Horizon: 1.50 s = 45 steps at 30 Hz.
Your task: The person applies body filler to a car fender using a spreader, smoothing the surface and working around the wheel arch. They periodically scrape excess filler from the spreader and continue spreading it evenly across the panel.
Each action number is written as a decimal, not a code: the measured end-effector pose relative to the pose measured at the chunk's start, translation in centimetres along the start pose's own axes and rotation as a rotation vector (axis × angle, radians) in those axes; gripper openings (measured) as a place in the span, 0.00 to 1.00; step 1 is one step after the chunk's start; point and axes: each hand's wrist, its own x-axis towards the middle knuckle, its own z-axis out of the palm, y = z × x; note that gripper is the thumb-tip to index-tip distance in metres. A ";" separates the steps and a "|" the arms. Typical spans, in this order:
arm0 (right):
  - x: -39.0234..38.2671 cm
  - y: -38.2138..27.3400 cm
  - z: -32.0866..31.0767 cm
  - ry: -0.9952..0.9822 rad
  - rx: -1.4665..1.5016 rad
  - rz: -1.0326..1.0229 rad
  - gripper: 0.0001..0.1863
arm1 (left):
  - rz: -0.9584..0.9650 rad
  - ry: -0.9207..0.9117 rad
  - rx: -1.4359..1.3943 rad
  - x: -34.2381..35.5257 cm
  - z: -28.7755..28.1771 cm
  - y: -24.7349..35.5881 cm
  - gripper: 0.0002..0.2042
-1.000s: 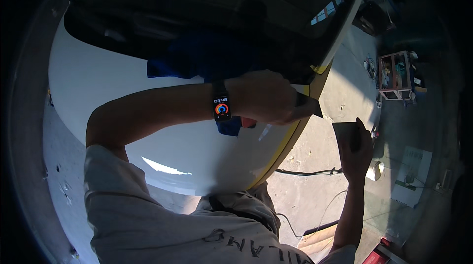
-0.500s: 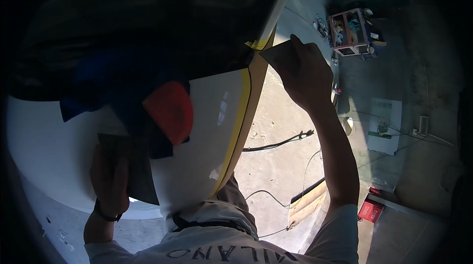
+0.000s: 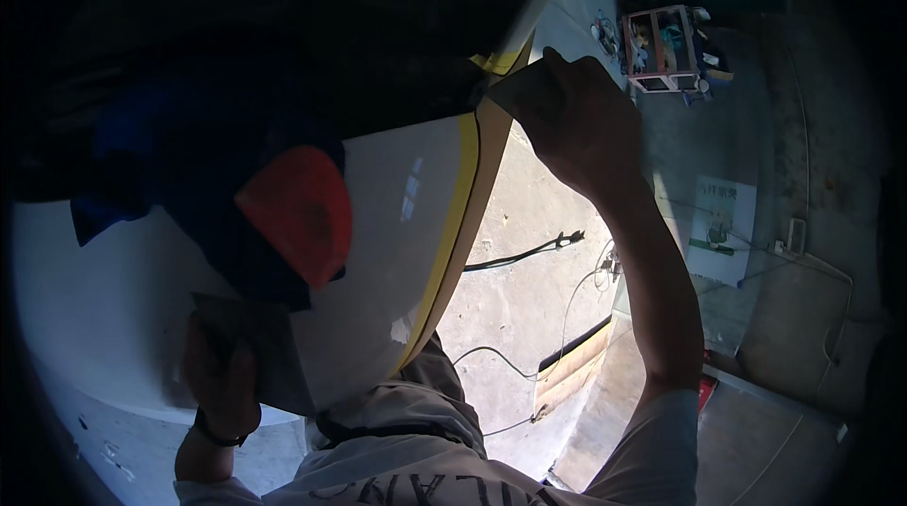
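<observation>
My right hand is closed on a flat grey spreader. The spreader's edge meets the tan strip along the white car panel's edge, close to its upper corner. A larger, dark flat plate is gripped in my left hand, low in front of the white panel. Yellow masking tape runs beside the tan strip, with more at the upper corner. Above my left hand lies a dark blue cloth-like piece with a red rounded part.
Dark glass rises beyond the panel. On the floor at right are a framed cart holding odds and ends, a printed sheet, a power strip and cables. A black cable and flattened cardboard lie below the panel edge.
The right hand and spreader have shifted slightly up and left at the panel corner. The left hand with the plate has moved a little down and right. The whole view has also shifted.
</observation>
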 end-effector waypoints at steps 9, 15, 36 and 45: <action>0.2 -1.4 -1.1 -0.104 0.000 -0.027 0.25 | -0.007 -0.129 -0.049 -0.3 -0.1 -0.6 0.26; 0.4 -0.3 -1.2 0.015 -0.097 -0.102 0.20 | 0.035 -0.051 -0.023 -0.4 0.6 -0.6 0.26; -0.6 -0.4 -1.0 0.049 -0.086 -0.296 0.28 | 0.089 -0.058 0.060 -0.7 0.1 -1.3 0.29; -3.4 -1.4 -1.5 -0.006 -0.009 -0.194 0.27 | 0.043 -0.119 0.020 -0.8 -0.6 -1.0 0.30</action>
